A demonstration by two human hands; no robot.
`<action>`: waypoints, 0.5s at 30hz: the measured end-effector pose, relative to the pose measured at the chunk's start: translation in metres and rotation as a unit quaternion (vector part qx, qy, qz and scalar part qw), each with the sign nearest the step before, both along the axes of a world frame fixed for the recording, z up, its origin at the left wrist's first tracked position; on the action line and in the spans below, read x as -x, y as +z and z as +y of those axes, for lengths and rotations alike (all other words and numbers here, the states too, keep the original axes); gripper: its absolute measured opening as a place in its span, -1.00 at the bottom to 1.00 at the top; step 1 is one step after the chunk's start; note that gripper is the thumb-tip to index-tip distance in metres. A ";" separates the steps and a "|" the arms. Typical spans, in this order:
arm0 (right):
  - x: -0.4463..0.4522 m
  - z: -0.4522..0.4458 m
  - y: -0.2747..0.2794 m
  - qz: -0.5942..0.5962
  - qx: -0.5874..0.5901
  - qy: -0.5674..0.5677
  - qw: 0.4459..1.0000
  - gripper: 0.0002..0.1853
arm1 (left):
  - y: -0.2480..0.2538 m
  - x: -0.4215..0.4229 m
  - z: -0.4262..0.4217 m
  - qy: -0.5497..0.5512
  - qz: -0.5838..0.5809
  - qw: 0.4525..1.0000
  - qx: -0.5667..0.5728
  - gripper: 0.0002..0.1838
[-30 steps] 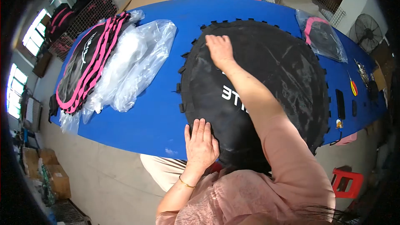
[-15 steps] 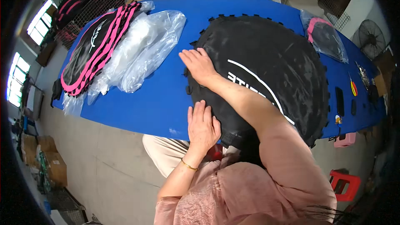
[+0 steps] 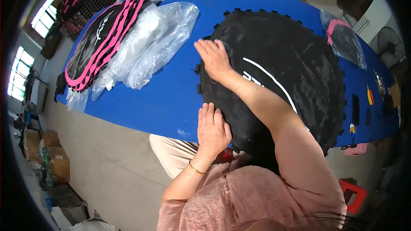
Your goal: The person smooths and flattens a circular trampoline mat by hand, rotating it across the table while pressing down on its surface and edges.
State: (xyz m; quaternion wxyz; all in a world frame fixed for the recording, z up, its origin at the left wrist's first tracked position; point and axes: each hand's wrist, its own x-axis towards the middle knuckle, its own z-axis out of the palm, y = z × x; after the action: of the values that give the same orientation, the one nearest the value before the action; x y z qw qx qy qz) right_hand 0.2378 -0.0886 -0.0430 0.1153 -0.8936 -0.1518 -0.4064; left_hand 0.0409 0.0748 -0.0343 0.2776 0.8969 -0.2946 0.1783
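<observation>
A large round black fabric piece (image 3: 282, 38) with short tabs round its edge and white print lies on the blue table (image 3: 150, 107). My right hand (image 3: 215, 60) rests on its upper left edge, fingers spread and pointing up and left. Lower down, my left hand (image 3: 213, 129) lies flat at the lower left edge of the fabric, a thin bracelet on the wrist. Neither hand grips anything. My right forearm crosses the fabric and hides part of the lettering.
Black and pink oval pieces (image 3: 100, 38) lie at the left beside crumpled clear plastic bags (image 3: 150, 47). A bagged pink and black piece (image 3: 342, 38) is at the back right. Right side: a dark phone-like object (image 3: 355, 109), small tools, a fan (image 3: 387, 47) and a red stool (image 3: 353, 194).
My right hand has moved down along the left edge of the fabric from near its top. The left hand stays by the lower left edge. The whole view has shifted slightly.
</observation>
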 end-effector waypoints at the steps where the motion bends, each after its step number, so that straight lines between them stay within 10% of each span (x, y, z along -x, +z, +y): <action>1: -0.013 -0.005 -0.001 -0.001 0.000 -0.020 1.000 -0.42 | 0.000 0.000 0.000 -0.003 0.007 1.000 0.001 -0.55; 15: -0.028 -0.009 0.003 0.057 0.012 -0.078 0.995 -0.45 | -0.003 -0.004 0.003 -0.003 0.017 0.999 0.031 -0.64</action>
State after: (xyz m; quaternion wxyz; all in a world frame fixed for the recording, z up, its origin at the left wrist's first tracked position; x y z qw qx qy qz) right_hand 0.2659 -0.0978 -0.0402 0.0808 -0.9258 -0.0803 -0.3604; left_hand 0.0448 0.0780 -0.0369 0.3107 0.8897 -0.2873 0.1712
